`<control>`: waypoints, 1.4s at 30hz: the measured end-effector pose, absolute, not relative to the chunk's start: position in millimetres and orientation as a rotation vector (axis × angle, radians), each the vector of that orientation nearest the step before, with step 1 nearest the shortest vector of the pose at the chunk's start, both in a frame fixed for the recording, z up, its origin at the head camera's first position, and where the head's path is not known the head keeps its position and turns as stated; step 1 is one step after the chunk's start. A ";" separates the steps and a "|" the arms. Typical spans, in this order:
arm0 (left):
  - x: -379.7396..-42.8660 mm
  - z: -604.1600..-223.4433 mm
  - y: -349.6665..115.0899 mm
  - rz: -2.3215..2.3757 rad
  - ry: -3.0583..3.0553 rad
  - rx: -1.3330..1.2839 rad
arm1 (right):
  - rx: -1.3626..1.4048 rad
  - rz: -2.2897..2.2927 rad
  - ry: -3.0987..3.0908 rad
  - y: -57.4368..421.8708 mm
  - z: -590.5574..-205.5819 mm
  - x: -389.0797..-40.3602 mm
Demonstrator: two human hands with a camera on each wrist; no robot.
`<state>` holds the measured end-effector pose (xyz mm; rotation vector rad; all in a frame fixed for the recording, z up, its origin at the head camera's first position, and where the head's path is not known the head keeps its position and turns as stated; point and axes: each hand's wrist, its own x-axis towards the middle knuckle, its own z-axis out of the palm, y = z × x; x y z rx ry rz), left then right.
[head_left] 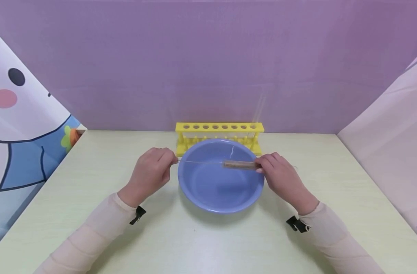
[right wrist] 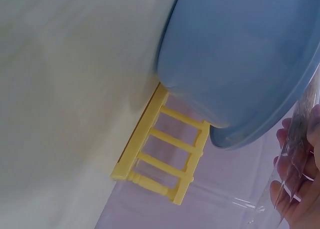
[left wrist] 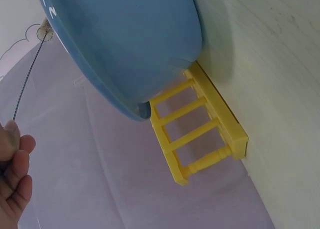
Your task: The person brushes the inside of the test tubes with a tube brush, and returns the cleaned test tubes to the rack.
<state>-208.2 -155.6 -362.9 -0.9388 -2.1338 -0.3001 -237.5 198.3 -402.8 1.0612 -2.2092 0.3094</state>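
Over the blue basin (head_left: 208, 205), my right hand (head_left: 280, 175) grips a clear test tube (right wrist: 302, 121) lying nearly level, its mouth towards the left. Inside the tube sits the brown bristle head of a test tube brush (head_left: 237, 164). A thin twisted wire handle (left wrist: 27, 79) runs out of the mouth to my left hand (head_left: 153, 171), whose thumb and fingers pinch its end at the basin's left rim. In the right wrist view, the fingers (right wrist: 295, 174) curl along the glass near the basin's rim.
A yellow test tube rack (head_left: 219, 127) stands directly behind the basin, close to a purple backdrop (head_left: 208, 64). Clear glass tubes (head_left: 259, 108) rise from its right end. Both things stand on a pale wooden table (head_left: 208, 247). A cartoon-printed cloth (head_left: 23, 114) hangs at left.
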 end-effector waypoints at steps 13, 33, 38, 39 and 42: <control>-205.7 -359.1 -164.8 -0.268 -2.077 -0.925 | 1.045 0.315 -2.258 207.1 -404.4 -238.0; -208.9 -354.7 -182.9 -0.219 -1.845 -0.931 | 1.011 0.359 -2.300 219.7 -410.6 -241.3; -211.3 -354.1 -185.7 -0.248 -1.762 -0.944 | 1.011 0.383 -2.282 222.9 -412.6 -241.2; -211.6 -354.1 -186.4 -0.254 -1.756 -0.944 | 1.009 0.384 -2.280 223.5 -413.1 -241.3; -211.8 -353.9 -188.3 -0.262 -1.751 -0.936 | 1.004 0.387 -2.284 225.1 -414.6 -241.9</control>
